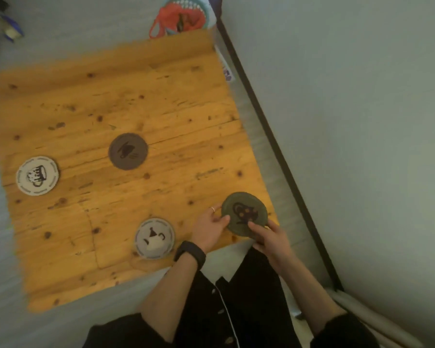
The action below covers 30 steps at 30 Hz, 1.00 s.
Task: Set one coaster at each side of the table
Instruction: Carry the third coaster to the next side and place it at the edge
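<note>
Several round coasters lie on a square wooden table (pixel 106 101). A dark green coaster (pixel 244 209) sits at the near right corner. My left hand (pixel 209 228) pinches its left rim and my right hand (pixel 269 237) holds its near edge. A light grey coaster with a teapot print (pixel 155 238) lies by the near edge. A light grey coaster with a mug print (pixel 37 175) lies near the left edge. A dark grey coaster (pixel 128 151) rests around the middle.
A wall with a dark skirting strip (pixel 274 136) runs close along the table's right side. A teal basket with a red bag (pixel 183 16) stands on the floor beyond the far edge. Dark objects (pixel 3 21) sit at the upper left. Grey floor surrounds the table.
</note>
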Motion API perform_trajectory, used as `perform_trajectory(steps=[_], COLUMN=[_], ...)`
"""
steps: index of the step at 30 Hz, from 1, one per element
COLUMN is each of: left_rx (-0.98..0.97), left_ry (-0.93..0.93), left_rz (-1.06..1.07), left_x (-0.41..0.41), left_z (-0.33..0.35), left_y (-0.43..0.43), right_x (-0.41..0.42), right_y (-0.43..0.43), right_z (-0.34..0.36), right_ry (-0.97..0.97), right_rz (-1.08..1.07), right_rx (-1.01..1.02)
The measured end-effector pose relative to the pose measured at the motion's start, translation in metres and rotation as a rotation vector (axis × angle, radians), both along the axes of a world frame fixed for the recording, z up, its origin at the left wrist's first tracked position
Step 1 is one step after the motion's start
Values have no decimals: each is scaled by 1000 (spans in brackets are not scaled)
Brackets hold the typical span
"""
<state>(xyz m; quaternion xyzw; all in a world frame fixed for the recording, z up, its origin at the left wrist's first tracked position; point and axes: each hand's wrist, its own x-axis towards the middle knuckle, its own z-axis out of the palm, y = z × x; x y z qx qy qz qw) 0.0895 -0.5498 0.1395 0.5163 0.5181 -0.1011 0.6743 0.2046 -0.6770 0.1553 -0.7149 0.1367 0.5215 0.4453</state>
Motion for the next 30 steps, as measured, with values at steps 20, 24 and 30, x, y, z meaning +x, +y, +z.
perform_trajectory(steps=[20, 24, 30], left_rx=[-23, -3, 8], left_ry=[69, 34, 171], left_rz=[547, 699, 999], left_x=[237, 233, 226], left_z=[-20, -21, -33], left_y=[-86, -55, -4], right_x=[305, 315, 304], right_y=[-25, 33, 144], right_z=[-22, -34, -38], right_ry=[-204, -284, -520], right_rz=[800, 988, 1391], right_rx=[-57, -31, 46])
